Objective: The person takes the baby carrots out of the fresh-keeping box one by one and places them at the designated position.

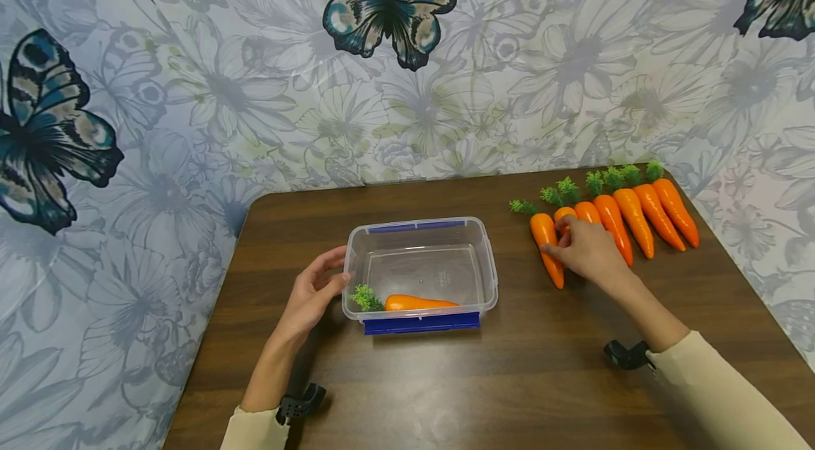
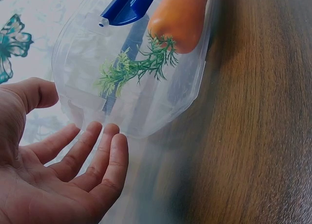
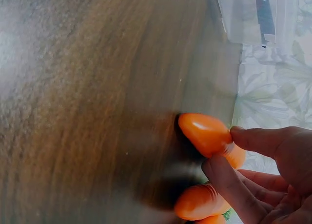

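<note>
A clear plastic box [image 1: 420, 269] with blue clips stands on the table, open at the top. Inside, along its near wall, lies an orange carrot [image 1: 417, 302] with a frilly green top [image 1: 366, 298]. My left hand [image 1: 318, 287] rests its thumb and fingertips at the box's left wall, the fingers loosely bent and apart in the left wrist view. My right hand [image 1: 588, 248] is over the row at the right. Its thumb and index finger pinch the leftmost carrot [image 3: 202, 131] from both sides. This carrot's tip points toward me.
Several more carrots [image 1: 630, 213] lie side by side at the table's back right, green tops toward the wall. The brown wooden table [image 1: 420, 393] ends at a wall [image 1: 420, 117] printed with flowers and butterflies. A dark band [image 1: 301, 404] sits on the left wrist.
</note>
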`<state>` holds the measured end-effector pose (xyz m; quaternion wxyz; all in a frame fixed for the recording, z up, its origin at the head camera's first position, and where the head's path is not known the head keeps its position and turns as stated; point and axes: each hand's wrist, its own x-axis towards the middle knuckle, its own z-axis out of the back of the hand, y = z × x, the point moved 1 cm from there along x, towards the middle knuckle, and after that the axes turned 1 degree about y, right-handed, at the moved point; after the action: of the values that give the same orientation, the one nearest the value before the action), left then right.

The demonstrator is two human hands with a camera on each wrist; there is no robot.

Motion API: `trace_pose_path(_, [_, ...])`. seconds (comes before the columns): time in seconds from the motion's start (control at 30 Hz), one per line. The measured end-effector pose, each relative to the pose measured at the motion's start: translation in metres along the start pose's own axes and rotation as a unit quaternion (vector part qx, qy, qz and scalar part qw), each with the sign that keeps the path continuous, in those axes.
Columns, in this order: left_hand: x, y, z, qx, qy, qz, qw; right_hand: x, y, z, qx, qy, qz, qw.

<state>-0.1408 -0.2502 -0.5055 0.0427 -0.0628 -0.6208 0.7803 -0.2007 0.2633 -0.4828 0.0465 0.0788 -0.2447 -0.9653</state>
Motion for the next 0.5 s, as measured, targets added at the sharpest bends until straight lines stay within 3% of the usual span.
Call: trace_pose_path(0.5, [-0.0003,-0.0007,-0.0005,0.000,0.001,0.002,1.0000,-0.0054,-0.0010,0.0052,-0.020,-0.029,0.016,0.9993])
